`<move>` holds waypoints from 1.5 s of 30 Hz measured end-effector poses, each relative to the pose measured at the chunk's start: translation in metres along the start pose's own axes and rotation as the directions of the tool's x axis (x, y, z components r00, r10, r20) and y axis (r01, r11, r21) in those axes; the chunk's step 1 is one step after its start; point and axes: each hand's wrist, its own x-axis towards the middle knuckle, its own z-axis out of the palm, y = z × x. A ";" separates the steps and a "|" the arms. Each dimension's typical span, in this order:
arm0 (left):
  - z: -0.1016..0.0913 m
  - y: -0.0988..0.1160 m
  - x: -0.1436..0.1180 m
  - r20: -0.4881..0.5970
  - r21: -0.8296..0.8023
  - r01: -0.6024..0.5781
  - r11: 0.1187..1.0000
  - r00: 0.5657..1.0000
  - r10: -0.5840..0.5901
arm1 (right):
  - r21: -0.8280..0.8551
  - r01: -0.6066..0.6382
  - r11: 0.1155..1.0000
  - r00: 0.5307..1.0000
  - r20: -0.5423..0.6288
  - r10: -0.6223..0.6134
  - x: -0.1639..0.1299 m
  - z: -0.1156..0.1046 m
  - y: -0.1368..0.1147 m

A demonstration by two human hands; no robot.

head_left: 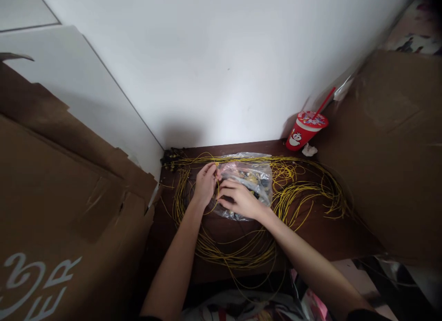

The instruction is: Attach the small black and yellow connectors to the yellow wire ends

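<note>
My left hand (206,183) is closed, thumb and fingertips pinched on a thin yellow wire near the left edge of a clear plastic bag (264,173). Beside it, my right hand (238,197) reaches over the bag with its fingers curled around the same yellow wire (218,187). Small dark and yellow pieces show inside the bag, too small to name. A large loop of yellow wires (238,261) curves around in front of both hands. Another bundle of yellow wires (314,192) bends to the right, and straight strands run behind the bag.
Dark connector-like ends (172,156) lie at the back left of the brown table (328,240). A red cup (302,134) with a straw stands by the white wall, a crumpled tissue (309,150) next to it. Cardboard boxes rise at left (69,173) and right (390,155).
</note>
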 end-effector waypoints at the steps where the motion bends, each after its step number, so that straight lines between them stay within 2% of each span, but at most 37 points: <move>1: 0.000 -0.001 -0.001 -0.006 0.024 -0.023 0.999 1.000 0.023 | 0.072 -0.028 0.997 0.998 -0.053 0.032 -0.002 -0.004 0.002; 3: 0.001 -0.005 -0.002 -0.015 0.102 -0.081 0.991 0.996 0.083 | 0.190 -0.110 0.976 0.973 -0.178 0.144 -0.005 -0.011 0.006; 4: 0.001 -0.006 -0.004 -0.018 0.161 -0.110 0.981 0.993 0.114 | 0.246 -0.155 0.957 0.943 -0.250 0.217 -0.006 -0.014 0.009; 6: 0.005 -0.009 -0.008 0.003 0.298 -0.162 0.941 0.986 0.168 | 0.368 -0.218 0.904 0.852 -0.380 0.360 -0.007 -0.017 0.014; 8: 0.010 -0.010 -0.013 0.052 0.399 -0.197 0.896 0.980 0.192 | 0.468 -0.222 0.855 0.774 -0.448 0.447 -0.008 -0.018 0.017; 10: 0.015 -0.011 -0.018 0.088 0.433 -0.215 0.875 0.977 0.197 | 0.514 -0.207 0.833 0.750 -0.464 0.472 -0.008 -0.018 0.019; 13: 0.018 -0.011 -0.022 0.103 0.448 -0.218 0.867 0.976 0.192 | 0.494 -0.204 0.845 0.757 -0.468 0.456 -0.008 -0.017 0.018; 17: 0.016 -0.009 -0.023 0.144 0.500 -0.252 0.828 0.968 0.207 | 0.388 -0.213 0.897 0.774 -0.493 0.397 -0.009 -0.019 0.012; 23: 0.015 -0.007 -0.025 0.189 0.577 -0.326 0.749 0.945 0.266 | 0.275 -0.185 0.943 0.765 -0.562 0.314 -0.012 -0.019 0.005; 26: 0.015 -0.007 -0.025 0.214 0.589 -0.350 0.728 0.937 0.278 | 0.265 -0.164 0.950 0.768 -0.570 0.291 -0.012 -0.019 0.004; 29: 0.013 -0.008 -0.026 0.245 0.614 -0.397 0.683 0.918 0.313 | 0.313 -0.164 0.936 0.761 -0.563 0.322 -0.012 -0.018 0.004; 33: 0.011 -0.011 -0.027 0.276 0.642 -0.445 0.624 0.894 0.354 | 0.428 -0.185 0.885 0.747 -0.524 0.410 -0.012 -0.016 0.004; 36: 0.011 -0.012 -0.028 0.280 0.649 -0.447 0.616 0.893 0.354 | 0.513 -0.195 0.836 0.753 -0.467 0.463 -0.012 -0.016 0.008; 42: 0.013 -0.008 -0.026 0.283 0.572 -0.411 0.709 0.911 0.300 | 0.745 -0.190 0.640 0.785 -0.276 0.554 -0.011 -0.022 0.015; 45: 0.014 -0.003 -0.027 0.324 0.575 -0.409 0.709 0.909 0.262 | 0.822 -0.154 0.548 0.780 -0.240 0.578 -0.009 -0.024 0.016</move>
